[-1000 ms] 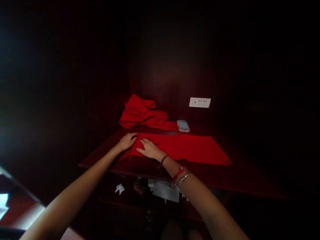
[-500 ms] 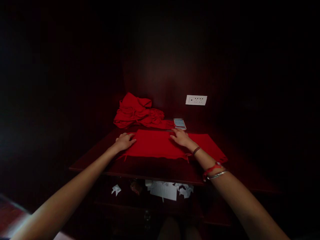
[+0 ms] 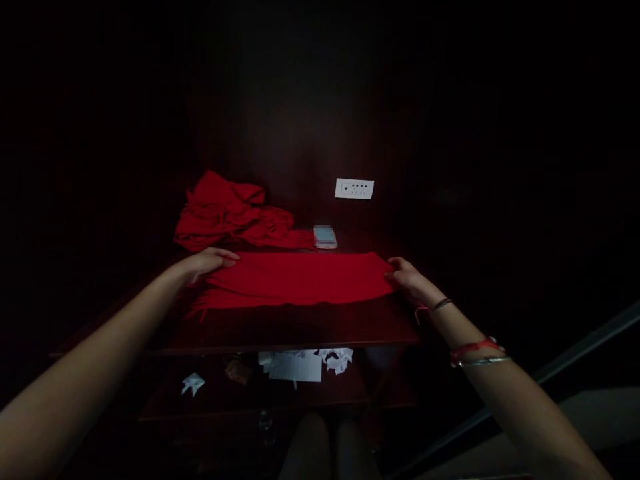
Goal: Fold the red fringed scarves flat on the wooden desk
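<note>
A long red fringed cloth, which looks like a scarf (image 3: 305,277), stretches between my two hands over the dark wooden desk (image 3: 300,328). Its left end is gripped by my left hand (image 3: 207,262), the thumb and fingers closed on the edge, and fringe hangs below that hand. My right hand (image 3: 406,277) pinches the opposite end. The cloth's lower edge sags slightly between them. Behind it, a crumpled heap of red cloth (image 3: 225,212) lies on the desk, with fringe trailing toward a phone (image 3: 325,237).
A white socket panel (image 3: 355,189) is on the dark back wall. On the shelf beneath the desktop lie paper sheets (image 3: 295,367), crumpled paper (image 3: 337,360), a white scrap (image 3: 193,383) and a brownish object (image 3: 239,372). A clear bottle (image 3: 266,425) stands lower down.
My right hand has moved from the top of the red cloth to its right end, and my left hand now grips the left end. The view has turned slightly right.
</note>
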Available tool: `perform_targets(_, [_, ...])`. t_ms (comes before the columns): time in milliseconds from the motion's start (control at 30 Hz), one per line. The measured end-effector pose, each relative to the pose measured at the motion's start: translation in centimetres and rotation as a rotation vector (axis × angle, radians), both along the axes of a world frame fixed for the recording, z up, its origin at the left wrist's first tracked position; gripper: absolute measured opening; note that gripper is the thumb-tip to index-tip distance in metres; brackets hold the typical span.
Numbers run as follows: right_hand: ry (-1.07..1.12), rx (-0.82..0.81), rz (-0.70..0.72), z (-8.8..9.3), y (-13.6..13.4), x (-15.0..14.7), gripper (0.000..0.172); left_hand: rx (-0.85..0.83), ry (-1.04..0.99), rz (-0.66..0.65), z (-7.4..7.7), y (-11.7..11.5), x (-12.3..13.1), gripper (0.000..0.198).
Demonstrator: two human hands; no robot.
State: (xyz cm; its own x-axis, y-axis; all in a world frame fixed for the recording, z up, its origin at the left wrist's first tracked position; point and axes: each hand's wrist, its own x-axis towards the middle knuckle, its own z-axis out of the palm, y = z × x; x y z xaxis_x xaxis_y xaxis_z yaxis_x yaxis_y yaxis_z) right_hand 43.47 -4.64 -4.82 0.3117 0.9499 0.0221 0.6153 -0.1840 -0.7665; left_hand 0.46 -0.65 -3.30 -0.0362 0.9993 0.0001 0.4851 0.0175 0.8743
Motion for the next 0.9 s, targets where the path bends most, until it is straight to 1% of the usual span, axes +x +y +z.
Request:
perform_targets(33, [0.044, 0.054, -0.009, 0.6, -0.1, 0.0, 0.049, -0.016, -0.037, 0.006, 0.2, -0.1, -0.1, 0.030])
perform_targets(67, [0.082, 0.093, -0.002, 1.2, -0.4, 0.1, 0.050, -0.050, -0.034, 0.014, 0.2, -0.2, -0.1, 0.031])
perform_targets(100, [0.121, 0.098, 0.027, 1.5, -0.7, 0.4, 0.053, -0.091, 0.000, 0.014, 0.0, -0.5, -0.1, 0.032])
perform_targets(133, [0.160, 0.059, 0.068, 1.7, -1.0, 0.7, 0.058, -0.102, 0.043, 0.009, -0.3, -0.7, -0.1, 0.033])
perform_targets(167, [0.199, -0.019, 0.110, 1.6, -1.3, 1.0, 0.064, -0.104, 0.107, 0.003, -0.8, -1.0, -0.1, 0.033])
perform_targets(233, [0.269, -0.182, 0.145, 1.0, -1.6, 1.6, 0.074, -0.082, 0.251, -0.010, -2.0, -1.4, -0.2, 0.034])
perform_targets(267, [0.291, -0.224, 0.129, 0.5, -1.6, 1.8, 0.076, -0.059, 0.303, -0.023, -2.5, -1.5, -0.2, 0.037])
perform_targets(333, [0.274, -0.211, 0.059, -0.2, -1.1, 1.9, 0.072, -0.020, 0.360, -0.050, -3.1, -1.7, -0.4, 0.045])
perform_targets(400, [0.187, -0.157, 0.005, -0.6, -0.2, 1.9, 0.068, -0.027, 0.356, -0.072, -3.2, -1.8, -0.6, 0.053])
perform_targets(467, [0.118, -0.136, -0.028, -0.6, 0.6, 1.7, 0.067, -0.052, 0.307, -0.097, -3.1, -2.1, -0.9, 0.059])
perform_targets(533, [0.167, -0.147, -0.043, -0.5, 1.1, 1.7, 0.065, -0.076, 0.231, -0.122, -3.1, -2.4, -1.1, 0.063])
perform_targets(600, [0.281, -0.163, -0.038, -0.4, 1.2, 2.0, 0.063, -0.094, 0.119, -0.131, -2.9, -2.7, -1.2, 0.065])
perform_targets(667, [0.325, -0.151, -0.010, -0.5, 1.0, 2.5, 0.063, -0.116, -0.036, -0.110, -2.4, -2.8, -1.2, 0.065])
perform_targets(700, [0.292, -0.125, 0.004, -0.5, 0.7, 2.7, 0.063, -0.114, -0.121, -0.095, -2.0, -2.8, -1.0, 0.063])
perform_targets(733, [0.217, -0.081, 0.017, -0.6, 0.2, 2.9, 0.062, -0.102, -0.203, -0.077, -1.4, -2.7, -0.7, 0.059])
perform_targets(800, [-0.003, 0.054, 0.067, -0.4, -0.9, 2.5, 0.061, -0.056, -0.347, -0.047, 0.3, -2.6, 0.5, 0.050])
perform_targets(833, [-0.113, 0.132, 0.122, -0.2, -1.6, 1.8, 0.061, -0.031, -0.419, -0.042, 1.3, -2.6, 1.5, 0.043])
perform_targets(900, [-0.258, 0.273, 0.301, 0.4, -3.0, -0.6, 0.062, -0.028, -0.572, -0.060, 3.4, -2.6, 3.9, 0.029])
